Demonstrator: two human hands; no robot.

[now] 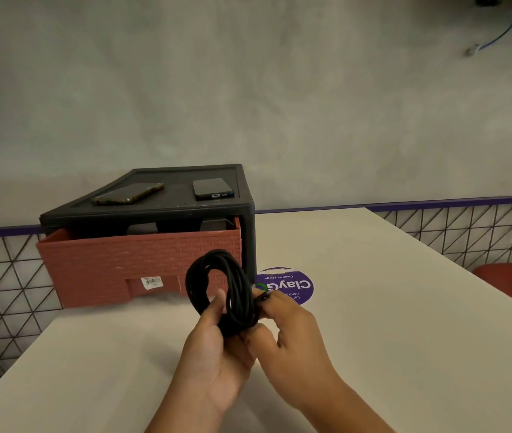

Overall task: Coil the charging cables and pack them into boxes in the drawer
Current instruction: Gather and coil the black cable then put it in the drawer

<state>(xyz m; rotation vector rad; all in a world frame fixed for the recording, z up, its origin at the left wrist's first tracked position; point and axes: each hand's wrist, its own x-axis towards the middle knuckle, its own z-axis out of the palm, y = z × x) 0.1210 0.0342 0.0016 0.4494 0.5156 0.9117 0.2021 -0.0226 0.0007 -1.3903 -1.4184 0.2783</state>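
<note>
Cased phone [128, 194], dark phone [213, 188], purple sticker [298, 287]

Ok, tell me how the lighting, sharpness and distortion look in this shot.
Head view: dim, flat light, no glare, only faint shadows on the white table. Head view: the black cable coil, gripped by the left hand and right hand, merges into one dark mass. Head view: slightly soft overall; the purple rail slants, likely wide-angle distortion.

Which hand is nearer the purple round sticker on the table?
Right. The right hand, pinching the cable end, overlaps the near edge of the sticker in view; the left hand grips the cable coil further left.
</note>
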